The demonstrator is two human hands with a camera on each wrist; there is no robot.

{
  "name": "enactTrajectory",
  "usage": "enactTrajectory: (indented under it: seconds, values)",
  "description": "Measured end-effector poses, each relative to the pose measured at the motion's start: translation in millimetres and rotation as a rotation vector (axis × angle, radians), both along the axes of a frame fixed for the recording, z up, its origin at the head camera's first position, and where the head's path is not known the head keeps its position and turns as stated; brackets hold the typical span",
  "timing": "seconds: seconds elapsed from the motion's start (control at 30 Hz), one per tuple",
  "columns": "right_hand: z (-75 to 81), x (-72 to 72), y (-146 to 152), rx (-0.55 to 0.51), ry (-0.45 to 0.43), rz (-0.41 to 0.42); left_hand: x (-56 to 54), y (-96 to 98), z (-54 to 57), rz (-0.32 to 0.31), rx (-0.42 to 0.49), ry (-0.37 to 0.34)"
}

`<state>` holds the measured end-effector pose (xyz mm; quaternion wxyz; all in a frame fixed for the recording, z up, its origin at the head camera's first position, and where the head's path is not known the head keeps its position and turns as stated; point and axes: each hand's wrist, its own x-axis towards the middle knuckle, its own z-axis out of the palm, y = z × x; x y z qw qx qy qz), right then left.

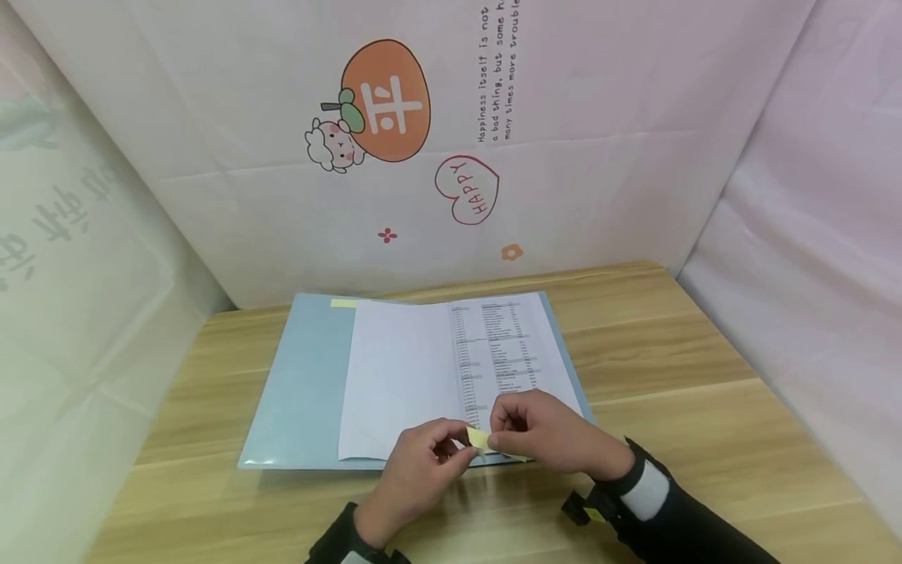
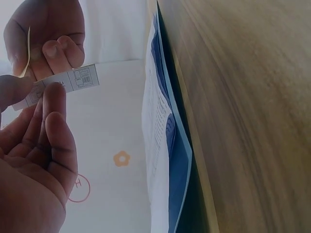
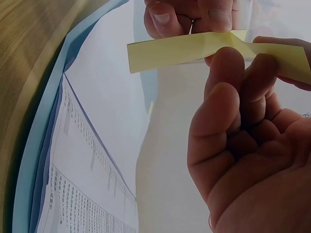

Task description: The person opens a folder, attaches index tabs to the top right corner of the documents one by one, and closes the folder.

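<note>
Both hands meet over the lower edge of an open light blue folder [image 1: 303, 384] and pinch yellow sticky-note strips [image 1: 478, 437] between them. My left hand [image 1: 423, 466] holds the strips from the left, thumb against fingers. From the right, my right hand [image 1: 546, 431] pinches them too. In the right wrist view, a long yellow strip [image 3: 165, 52] runs between the fingertips, and another yellow piece [image 3: 286, 56] stands off to the right. A pale face with printed drawings [image 2: 83, 77] shows in the left wrist view, with a thin yellow strip [image 2: 28, 51] bent away from it.
White sheets [image 1: 402, 376] lie in the folder, the right one [image 1: 510, 345] printed with a table. A yellow tab [image 1: 345, 303] sits at the folder's top left. The wooden table [image 1: 669, 376] is bordered by printed pale cloth walls [image 1: 599, 157] at the back and sides.
</note>
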<state>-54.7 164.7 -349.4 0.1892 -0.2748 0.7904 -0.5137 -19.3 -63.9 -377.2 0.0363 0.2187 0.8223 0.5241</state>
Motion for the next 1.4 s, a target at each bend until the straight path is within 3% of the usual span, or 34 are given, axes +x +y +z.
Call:
enactTrajectory:
  seconds: [0.43,0.63,0.8,0.93,1.07,1.2,1.4]
  values:
    - [2.8,0.5,4.3,-0.019,0.0,0.014,1.4,-1.6,-2.2,0.002,0.005,0.012]
    - [4.8,-1.2,10.3,-0.015,-0.007,-0.012,1.4,-4.8,-3.8,0.013,0.034,-0.046]
    - [6.6,-3.6,16.6,0.006,-0.028,-0.027,1.5,-5.7,-5.0,-0.014,0.127,-0.131]
    - [8.5,-6.8,24.9,0.031,-0.017,-0.045,2.5,1.9,-6.0,-0.049,0.141,-0.113]
    - [13.4,-12.4,39.5,0.059,0.001,-0.077,4.9,19.2,-7.8,-0.108,0.033,-0.011]
    - [20.3,-18.6,57.2,0.107,0.053,-0.131,7.9,42.9,-9.7,-0.206,-0.215,0.082]
    - [27.6,-22.4,73.4,0.161,0.081,-0.186,14.0,76.3,-18.4,-0.437,-0.646,0.227]
